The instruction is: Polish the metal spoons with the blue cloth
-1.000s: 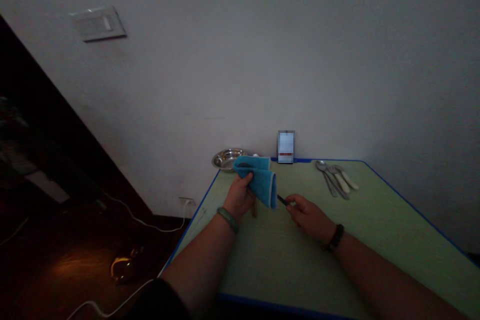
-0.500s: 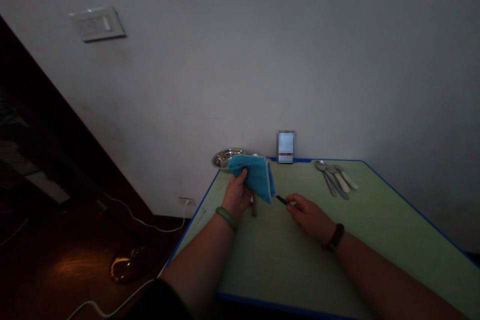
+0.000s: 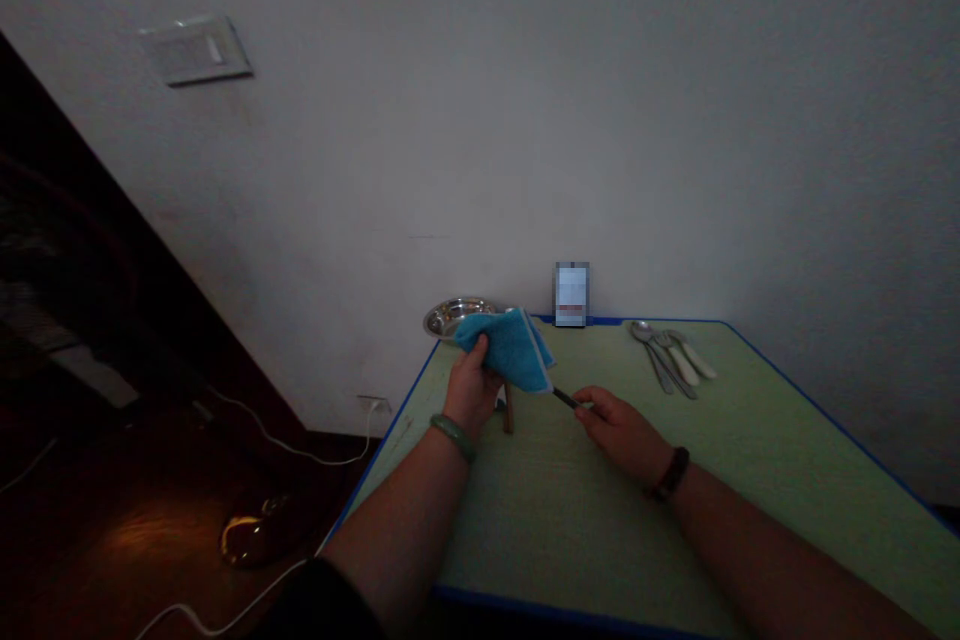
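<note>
A folded blue cloth (image 3: pixel 506 350) with pale edging is gripped in my left hand (image 3: pixel 475 385), thumb on top. My right hand (image 3: pixel 619 432) is closed on the dark handle of a thin utensil (image 3: pixel 565 398). The utensil's far end is hidden behind or inside the cloth, so its kind does not show. Below the cloth, a brown wooden-looking handle (image 3: pixel 509 415) lies on the table, partly covered. Behind the cloth stands a shiny metal bowl (image 3: pixel 442 322) at the table's far left corner.
On the right of the green table (image 3: pixel 750 480) with blue edges lie several spoons and forks (image 3: pixel 671 360), some with white handles. A lit phone (image 3: pixel 572 295) leans against the wall at the back. A white cable (image 3: pixel 300 455) runs along the floor at left.
The cloth's right part has shifted slightly, its lower corner rising and its folds spreading. Both hands keep their grip and have barely moved.
</note>
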### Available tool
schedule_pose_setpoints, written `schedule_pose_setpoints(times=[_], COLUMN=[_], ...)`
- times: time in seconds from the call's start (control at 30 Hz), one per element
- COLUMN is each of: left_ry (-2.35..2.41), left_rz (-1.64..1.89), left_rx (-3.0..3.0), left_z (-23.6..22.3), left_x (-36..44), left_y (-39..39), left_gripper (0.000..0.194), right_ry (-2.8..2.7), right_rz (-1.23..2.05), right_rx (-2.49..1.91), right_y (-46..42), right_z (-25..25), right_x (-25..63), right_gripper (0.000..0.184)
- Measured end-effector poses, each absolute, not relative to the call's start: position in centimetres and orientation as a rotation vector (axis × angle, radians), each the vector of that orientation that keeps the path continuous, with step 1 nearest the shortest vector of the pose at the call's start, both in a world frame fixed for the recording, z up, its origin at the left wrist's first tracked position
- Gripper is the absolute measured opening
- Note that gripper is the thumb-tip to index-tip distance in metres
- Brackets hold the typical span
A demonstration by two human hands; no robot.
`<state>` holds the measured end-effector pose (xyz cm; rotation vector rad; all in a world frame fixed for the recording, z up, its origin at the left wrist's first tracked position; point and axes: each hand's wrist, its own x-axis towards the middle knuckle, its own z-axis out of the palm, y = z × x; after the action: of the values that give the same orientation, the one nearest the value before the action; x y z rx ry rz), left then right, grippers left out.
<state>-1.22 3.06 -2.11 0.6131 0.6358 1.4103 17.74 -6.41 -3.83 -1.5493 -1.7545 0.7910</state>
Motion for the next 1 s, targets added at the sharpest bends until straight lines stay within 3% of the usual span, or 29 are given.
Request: schedule_pose_setpoints(times=[0.4, 1.0], left_ry=[0.678, 0.689], left_rz=[1.401, 1.379], left_rx=[0.577, 0.734], left_z=[-1.77, -2.24], left_x=[-0.99, -0.99], left_y=[2.95, 3.02], left_gripper=[0.017, 0.033], right_ry=[-1.72, -1.765], right_rz=[0.809, 0.781], right_rx=[-1.549, -1.567], right_y=[-6.3, -6.27], right_z=[-4.15, -4.2], right_x=[17.92, 17.78], right_gripper=[0.029, 0.028])
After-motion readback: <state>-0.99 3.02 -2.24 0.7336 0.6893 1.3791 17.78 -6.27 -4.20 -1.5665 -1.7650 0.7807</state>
